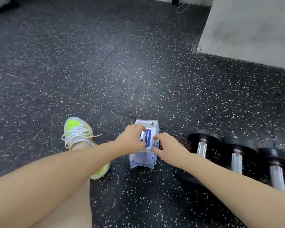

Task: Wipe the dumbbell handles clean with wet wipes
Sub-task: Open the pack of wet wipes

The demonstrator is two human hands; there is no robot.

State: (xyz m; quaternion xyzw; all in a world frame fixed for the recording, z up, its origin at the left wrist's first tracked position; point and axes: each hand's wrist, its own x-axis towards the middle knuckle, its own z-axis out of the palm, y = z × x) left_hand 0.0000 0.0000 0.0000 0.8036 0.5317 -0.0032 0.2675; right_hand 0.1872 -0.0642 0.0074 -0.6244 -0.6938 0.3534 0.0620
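Observation:
A white and blue pack of wet wipes (142, 157) lies on the speckled black rubber floor in front of me. My left hand (132, 138) grips the pack's left side, with its fingers curled over the blue label. My right hand (167, 146) pinches at the pack's right side by the label flap. Three black dumbbells with shiny metal handles lie side by side to the right: the nearest to the pack (201, 148), the middle one (236, 162) and the rightmost (277, 177). My right forearm crosses in front of their lower ends.
My foot in a yellow and white sneaker (77, 134) rests on the floor left of the pack, with my bare leg below it. A grey wall block (250, 30) stands at the back right. A white cord (182, 8) lies at the far edge.

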